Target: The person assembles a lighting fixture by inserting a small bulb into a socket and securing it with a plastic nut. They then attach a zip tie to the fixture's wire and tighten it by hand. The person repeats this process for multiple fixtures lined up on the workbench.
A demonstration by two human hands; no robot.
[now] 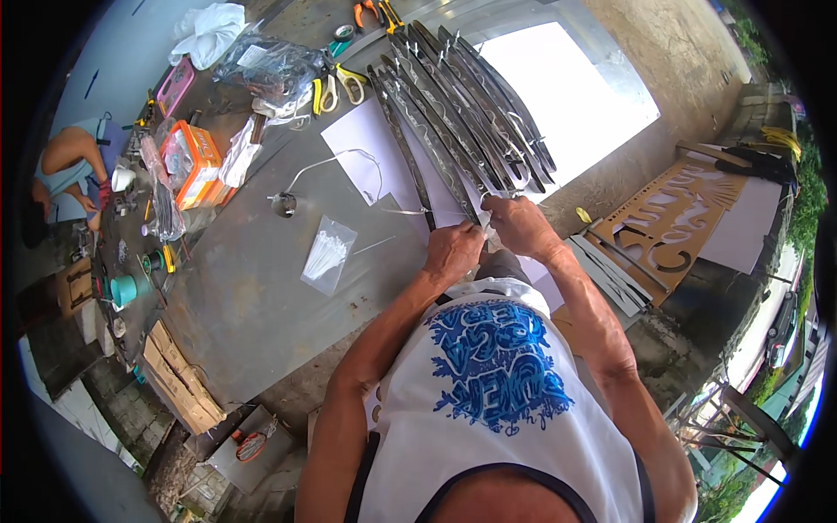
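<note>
My left hand (453,249) is closed at the near end of the long dark strips (427,131), its fingertips by one strip's tip. Close beside it, my right hand (521,227) is closed too, thumb and finger pinched. A small pale thing shows between the fingertips, too small to name. Thin whitish wire runs along the strips, which lie side by side over white sheets (558,78). To the left, a clear bag of white cable ties (329,254) lies on the grey metal tabletop (253,322), with a single tie (375,245) beside it.
A wire rises from a round metal piece (283,205). Yellow-handled scissors (351,85), orange-handled pliers (366,12) and an orange box (199,166) lie farther off. Another person (74,161) is at far left. A brown cut-out panel (671,222) lies at right.
</note>
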